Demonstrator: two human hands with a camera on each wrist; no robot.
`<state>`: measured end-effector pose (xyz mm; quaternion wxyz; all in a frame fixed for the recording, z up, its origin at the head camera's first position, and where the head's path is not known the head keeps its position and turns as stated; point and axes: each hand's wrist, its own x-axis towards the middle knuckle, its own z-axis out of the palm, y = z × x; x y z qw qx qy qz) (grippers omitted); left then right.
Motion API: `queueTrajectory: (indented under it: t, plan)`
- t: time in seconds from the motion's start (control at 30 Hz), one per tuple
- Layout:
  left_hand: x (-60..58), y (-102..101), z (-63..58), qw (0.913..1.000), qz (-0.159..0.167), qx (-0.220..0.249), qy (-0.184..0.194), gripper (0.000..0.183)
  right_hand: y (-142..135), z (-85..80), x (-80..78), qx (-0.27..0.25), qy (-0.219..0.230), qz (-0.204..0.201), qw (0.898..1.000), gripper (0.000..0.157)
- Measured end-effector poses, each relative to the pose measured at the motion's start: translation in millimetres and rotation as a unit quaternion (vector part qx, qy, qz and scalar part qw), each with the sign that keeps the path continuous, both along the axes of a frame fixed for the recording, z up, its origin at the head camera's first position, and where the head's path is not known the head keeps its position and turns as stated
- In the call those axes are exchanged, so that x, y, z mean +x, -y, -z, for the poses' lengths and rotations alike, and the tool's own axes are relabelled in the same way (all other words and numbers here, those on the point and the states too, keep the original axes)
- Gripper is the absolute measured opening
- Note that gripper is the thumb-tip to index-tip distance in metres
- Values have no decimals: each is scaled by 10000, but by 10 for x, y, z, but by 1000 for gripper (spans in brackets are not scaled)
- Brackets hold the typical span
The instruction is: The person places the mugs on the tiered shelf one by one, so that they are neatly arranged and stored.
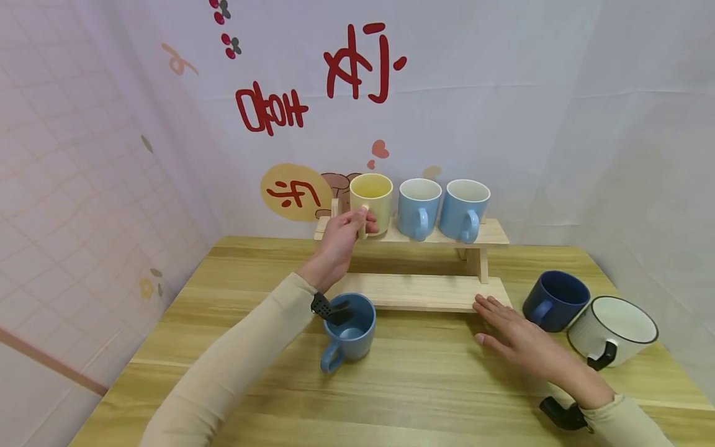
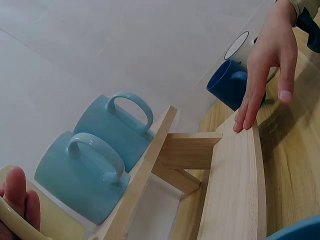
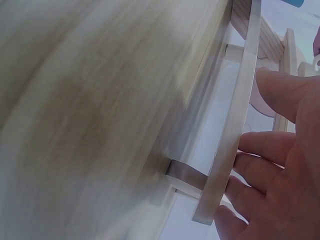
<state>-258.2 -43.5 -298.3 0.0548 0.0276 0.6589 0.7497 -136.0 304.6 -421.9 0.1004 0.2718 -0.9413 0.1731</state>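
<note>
In the head view my left hand grips the handle of a pale yellow mug at the left end of the rack's upper shelf. Two light blue mugs, one in the middle and one at the right, stand beside it, handles toward me. My right hand lies with fingers extended, fingertips at the right end of the lower shelf. From the right wrist, its fingers show against the board's edge. Only part of the yellow mug appears in the left wrist view.
A greyish-blue mug stands on the wooden table below my left wrist, in front of the rack. To the right are a navy mug and a white mug with a black rim and handle. A printed cloth hangs behind.
</note>
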Motion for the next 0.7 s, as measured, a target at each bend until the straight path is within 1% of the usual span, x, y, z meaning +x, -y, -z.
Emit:
queueTrajectory:
  t: [0.23,0.33,0.53,0.7]
  plan:
    - [-77,-45,81,9999,-40,-63,109,36,3,2,-14,-1,62,4,10000,59]
    - [-98,-34,110,9998,-72,-168,84,37,5,1,-16,11,124,19,9999,59]
    - [-149,-14,156,9980,-82,-528,-333,38,13,-12,-19,48,215,52,9997,59]
    - [-160,0,170,9931,38,-949,-688,40,9,-12,-16,42,236,58,9997,60]
